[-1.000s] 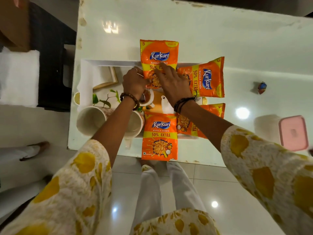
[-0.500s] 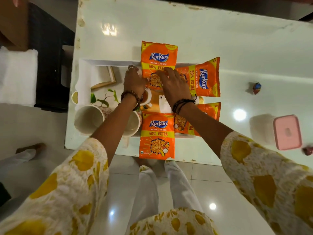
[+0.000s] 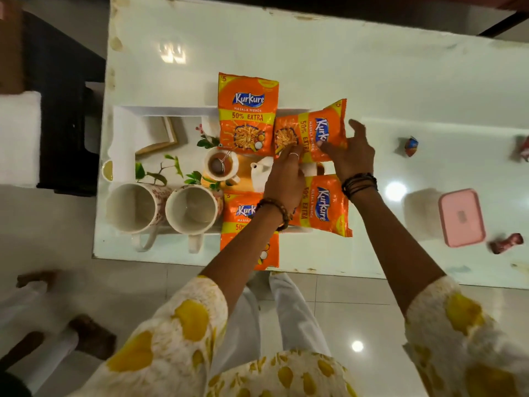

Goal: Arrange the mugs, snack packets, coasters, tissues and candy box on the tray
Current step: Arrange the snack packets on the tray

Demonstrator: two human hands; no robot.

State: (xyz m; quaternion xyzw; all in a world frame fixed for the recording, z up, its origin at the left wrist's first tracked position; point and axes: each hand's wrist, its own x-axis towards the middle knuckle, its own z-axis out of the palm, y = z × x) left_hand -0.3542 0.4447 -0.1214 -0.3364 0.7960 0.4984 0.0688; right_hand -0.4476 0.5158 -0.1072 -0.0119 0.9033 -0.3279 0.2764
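A white tray (image 3: 171, 110) with a printed tea-set picture lies on the white table. Two empty cream mugs (image 3: 131, 207) (image 3: 191, 209) stand side by side at its front left. Four orange snack packets lie on its right half: one upright at the back (image 3: 247, 110), one sideways at the back right (image 3: 312, 130), one sideways below it (image 3: 323, 207), and one at the front (image 3: 243, 213) hanging over the table edge. My right hand (image 3: 352, 150) grips the right end of the back-right packet. My left hand (image 3: 283, 179) rests its fingertips on that packet's left end.
A pink lidded box (image 3: 461, 217) sits on the table to the right, with wrapped candies (image 3: 411, 146) (image 3: 506, 243) near it. A white folded sheet (image 3: 123, 144) lies along the tray's left side. A black stool (image 3: 65, 133) stands left of the table. Another person's feet (image 3: 91, 333) are at lower left.
Both hands have left the upright back packet and moved right onto the sideways back-right packet. My view has shifted closer and slightly right.
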